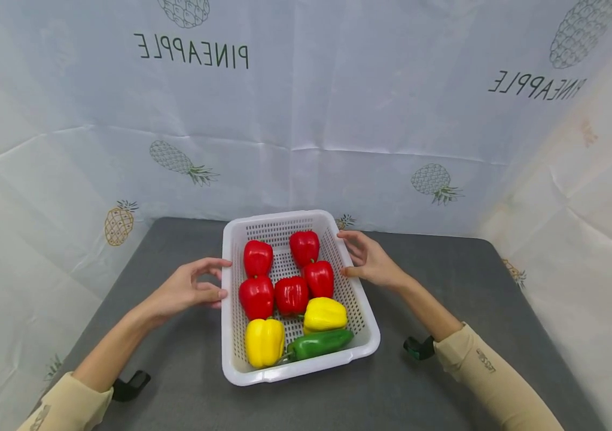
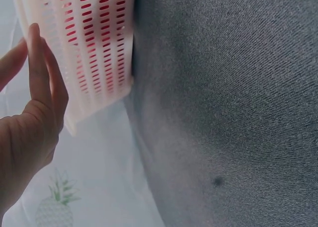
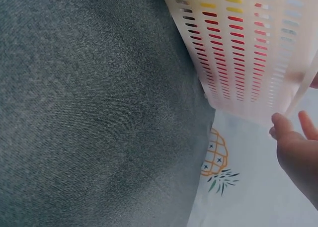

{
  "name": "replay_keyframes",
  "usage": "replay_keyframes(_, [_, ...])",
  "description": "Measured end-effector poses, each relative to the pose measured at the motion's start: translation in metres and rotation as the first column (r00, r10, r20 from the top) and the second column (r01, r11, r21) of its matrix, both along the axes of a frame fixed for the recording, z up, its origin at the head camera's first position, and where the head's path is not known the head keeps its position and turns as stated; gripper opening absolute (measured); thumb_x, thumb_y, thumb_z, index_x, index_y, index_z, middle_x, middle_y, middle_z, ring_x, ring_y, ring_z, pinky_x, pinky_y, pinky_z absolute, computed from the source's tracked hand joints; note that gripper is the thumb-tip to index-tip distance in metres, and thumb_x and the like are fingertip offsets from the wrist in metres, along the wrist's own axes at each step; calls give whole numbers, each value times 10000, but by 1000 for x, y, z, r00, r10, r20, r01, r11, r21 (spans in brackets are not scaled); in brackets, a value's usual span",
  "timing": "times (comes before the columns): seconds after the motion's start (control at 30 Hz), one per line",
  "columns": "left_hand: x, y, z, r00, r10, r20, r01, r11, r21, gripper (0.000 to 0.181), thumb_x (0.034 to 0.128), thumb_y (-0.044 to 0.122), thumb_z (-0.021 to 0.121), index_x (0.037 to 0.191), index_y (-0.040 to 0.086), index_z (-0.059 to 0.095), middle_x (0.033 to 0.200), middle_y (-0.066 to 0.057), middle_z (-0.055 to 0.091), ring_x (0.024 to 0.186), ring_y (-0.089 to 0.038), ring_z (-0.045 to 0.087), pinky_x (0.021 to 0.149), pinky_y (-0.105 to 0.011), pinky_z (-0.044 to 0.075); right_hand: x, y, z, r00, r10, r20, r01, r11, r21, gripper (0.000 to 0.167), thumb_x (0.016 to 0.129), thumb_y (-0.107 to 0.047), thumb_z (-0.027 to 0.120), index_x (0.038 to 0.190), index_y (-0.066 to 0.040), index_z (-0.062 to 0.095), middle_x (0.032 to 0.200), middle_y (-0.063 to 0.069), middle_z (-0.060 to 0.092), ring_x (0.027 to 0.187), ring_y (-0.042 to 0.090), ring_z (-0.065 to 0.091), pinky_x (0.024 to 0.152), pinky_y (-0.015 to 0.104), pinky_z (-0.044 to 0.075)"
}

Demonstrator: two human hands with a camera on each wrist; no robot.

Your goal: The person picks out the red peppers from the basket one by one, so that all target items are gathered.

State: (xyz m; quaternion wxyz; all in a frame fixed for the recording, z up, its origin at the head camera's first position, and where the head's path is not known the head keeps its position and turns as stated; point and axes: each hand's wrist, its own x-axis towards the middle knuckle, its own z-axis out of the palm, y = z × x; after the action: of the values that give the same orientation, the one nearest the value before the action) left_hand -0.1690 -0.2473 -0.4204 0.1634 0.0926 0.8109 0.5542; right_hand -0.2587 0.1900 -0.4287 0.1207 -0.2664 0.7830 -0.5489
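A white plastic basket [image 1: 301,373] with slotted walls stands on the dark table, turned a little askew. Inside lie several red bell peppers [image 1: 292,296], two yellow bell peppers, one at the near left [image 1: 265,342] and one farther right [image 1: 325,315], and a long green pepper [image 1: 320,344] along the near wall. My left hand [image 1: 189,286] touches the left rim with fingertips and thumb spread apart. Opposite it, my right hand [image 1: 371,260] touches the right rim with spread fingers. In the left wrist view the fingers [image 2: 39,70] are nearly straight against the basket wall [image 2: 94,48].
A dark grey cloth-covered table [image 1: 176,359] lies under the basket. White curtains [image 1: 306,108] printed with pineapples close off the back and both sides. Black straps show at the left wrist [image 1: 131,386] and the right wrist [image 1: 419,348].
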Motion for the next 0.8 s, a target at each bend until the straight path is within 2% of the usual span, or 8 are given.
replay_keyframes(0.4, [11, 6, -2, 999, 29, 15, -29, 1000, 11, 714, 964, 215, 817, 1562, 36, 469, 1324, -251, 584, 1048, -252, 782, 850, -382, 683, -9, 1, 6, 999, 28, 47, -28, 1000, 9, 814, 892, 114, 739, 1604, 26, 355, 1703, 270, 362, 1615, 500, 345, 1127, 594, 490])
replay_keyframes(0.63, [15, 12, -3, 999, 21, 44, -24, 997, 72, 679, 989, 157, 785, 1564, 13, 455, 1296, -271, 557, 1047, -278, 774, 896, -532, 662, -14, 5, 10, 995, 50, 86, -50, 999, -2, 829, 902, 126, 719, 1623, 30, 321, 1717, 262, 342, 1635, 492, 310, 1148, 579, 477])
replay_keyframes(0.8, [18, 15, -1, 997, 32, 64, -37, 996, 83, 680, 993, 155, 779, 1568, 1, 450, 1283, -258, 544, 1056, -275, 773, 894, -527, 662, -19, 8, 9, 993, 77, 90, -75, 997, -19, 827, 893, 134, 717, 1614, 26, 326, 1711, 259, 348, 1630, 491, 323, 1136, 561, 491])
